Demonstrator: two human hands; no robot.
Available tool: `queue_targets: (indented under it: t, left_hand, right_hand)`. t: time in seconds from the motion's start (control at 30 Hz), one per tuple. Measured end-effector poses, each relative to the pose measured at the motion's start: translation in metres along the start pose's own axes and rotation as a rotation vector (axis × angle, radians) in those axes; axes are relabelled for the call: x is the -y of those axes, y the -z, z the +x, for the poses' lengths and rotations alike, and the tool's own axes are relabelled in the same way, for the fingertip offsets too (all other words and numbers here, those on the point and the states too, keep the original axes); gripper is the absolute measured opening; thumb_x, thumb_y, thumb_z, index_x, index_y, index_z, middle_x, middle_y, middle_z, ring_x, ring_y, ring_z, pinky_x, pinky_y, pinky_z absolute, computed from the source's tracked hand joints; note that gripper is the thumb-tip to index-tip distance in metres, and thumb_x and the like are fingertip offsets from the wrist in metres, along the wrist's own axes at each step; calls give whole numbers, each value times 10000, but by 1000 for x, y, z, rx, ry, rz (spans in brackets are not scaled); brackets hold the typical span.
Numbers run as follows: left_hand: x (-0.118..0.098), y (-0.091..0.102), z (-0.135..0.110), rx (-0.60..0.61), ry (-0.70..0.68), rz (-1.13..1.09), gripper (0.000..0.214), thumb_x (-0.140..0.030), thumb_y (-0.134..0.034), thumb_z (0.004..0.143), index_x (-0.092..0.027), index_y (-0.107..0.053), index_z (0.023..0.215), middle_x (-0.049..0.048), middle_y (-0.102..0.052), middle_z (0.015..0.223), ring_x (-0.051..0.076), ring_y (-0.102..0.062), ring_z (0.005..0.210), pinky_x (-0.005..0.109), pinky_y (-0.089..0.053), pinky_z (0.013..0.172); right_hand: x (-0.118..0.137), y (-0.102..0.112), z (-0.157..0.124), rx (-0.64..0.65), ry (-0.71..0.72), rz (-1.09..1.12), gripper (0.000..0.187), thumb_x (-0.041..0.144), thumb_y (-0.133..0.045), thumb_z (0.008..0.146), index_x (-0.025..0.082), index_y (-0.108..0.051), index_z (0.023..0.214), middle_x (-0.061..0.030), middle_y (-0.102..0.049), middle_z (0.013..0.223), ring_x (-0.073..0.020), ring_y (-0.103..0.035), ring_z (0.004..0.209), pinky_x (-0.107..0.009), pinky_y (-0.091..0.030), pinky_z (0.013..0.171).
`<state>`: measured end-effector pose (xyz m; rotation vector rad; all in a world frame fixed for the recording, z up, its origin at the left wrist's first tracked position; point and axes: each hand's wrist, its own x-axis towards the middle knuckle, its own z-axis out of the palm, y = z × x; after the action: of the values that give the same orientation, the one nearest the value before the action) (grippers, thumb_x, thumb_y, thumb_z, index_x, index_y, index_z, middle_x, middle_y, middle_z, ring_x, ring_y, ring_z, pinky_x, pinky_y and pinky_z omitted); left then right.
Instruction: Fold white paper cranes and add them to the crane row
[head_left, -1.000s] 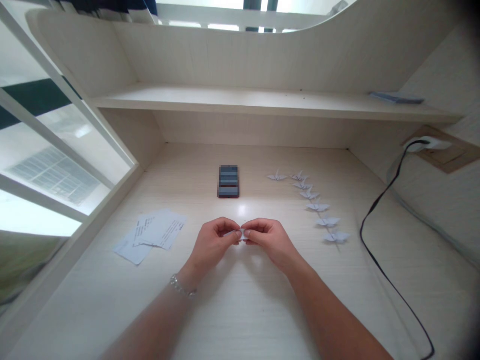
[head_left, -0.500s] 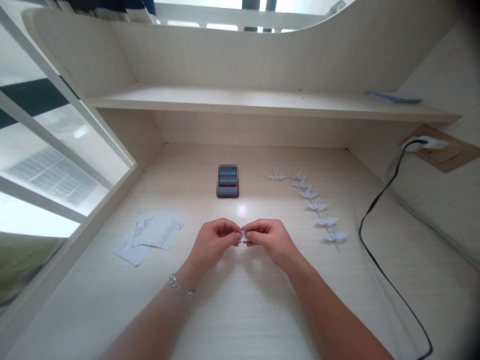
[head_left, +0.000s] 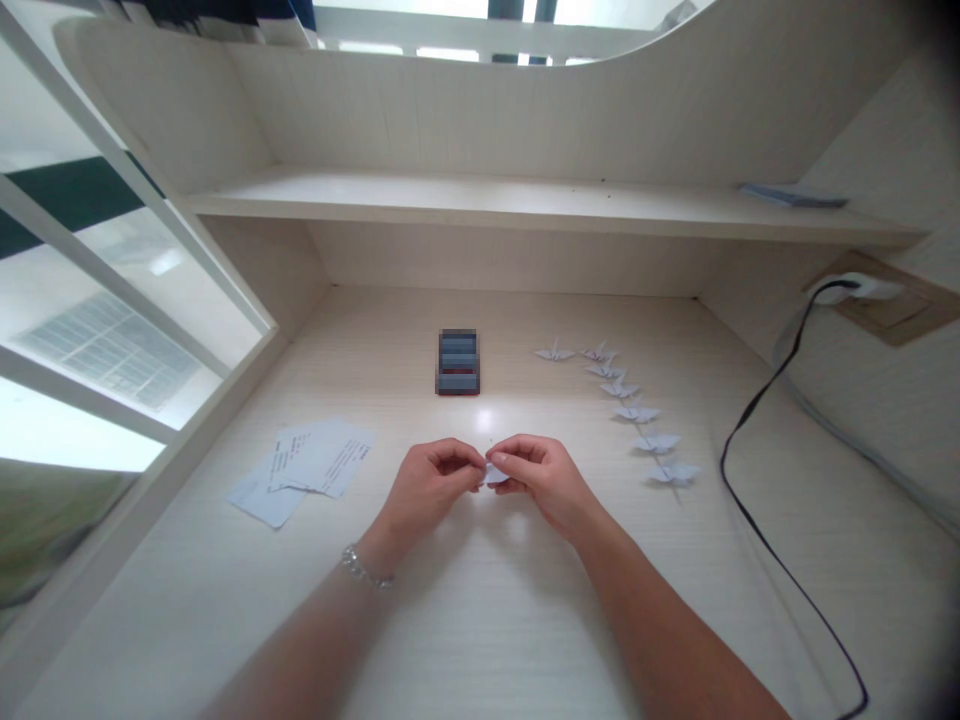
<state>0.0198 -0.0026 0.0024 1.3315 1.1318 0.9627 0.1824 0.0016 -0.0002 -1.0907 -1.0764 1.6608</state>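
Observation:
A small piece of white paper (head_left: 495,474) is pinched between my two hands above the middle of the desk (head_left: 465,630). My left hand (head_left: 441,480) grips its left edge with thumb and fingertips. From the other side my right hand (head_left: 541,474) holds it, thumb on top. My fingers cover most of the paper, so its folds are hard to make out. Several white folded paper cranes (head_left: 636,413) stand in a curved row to the right of my hands. Beyond my hands lies a dark, pixelated rectangular object (head_left: 458,362).
Flat white paper sheets (head_left: 322,460) with printed lines overlap on the left. A black cable (head_left: 750,400) runs from the wall socket (head_left: 862,287) down the right side. A shelf (head_left: 480,195) spans the back, with a flat bluish stack (head_left: 795,195) at its right end.
My right thumb and fingers have shifted slightly on the paper, and more of its white surface shows between my hands. The view has moved a little; the cranes and sheets stay put.

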Motion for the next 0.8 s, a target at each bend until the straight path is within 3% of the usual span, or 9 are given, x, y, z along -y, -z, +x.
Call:
queue_targets:
  t: [0.33,0.8]
  left_hand:
    - [2,1,1,13,5,-1,117,-216,-604,697,-154,-672,770,50,-676,735,157,-624,674,263,-507,632]
    - [0,-1,2,-31,88,-215,106,-161,-611,703,-124,-660,790,54,-660,780,157,-620,717,300,-548,667]
  right_hand:
    - [-1,0,2,-57,28,-109,192,289,-701,628,144,-673,750,-28,-657,679,-137,-608,597,-273,-508,569]
    - [-4,0,3,-102,117,-191,148,252,-669,665,140,-671,761,-34,-656,680,-138,-595,597,-269,-507,551]
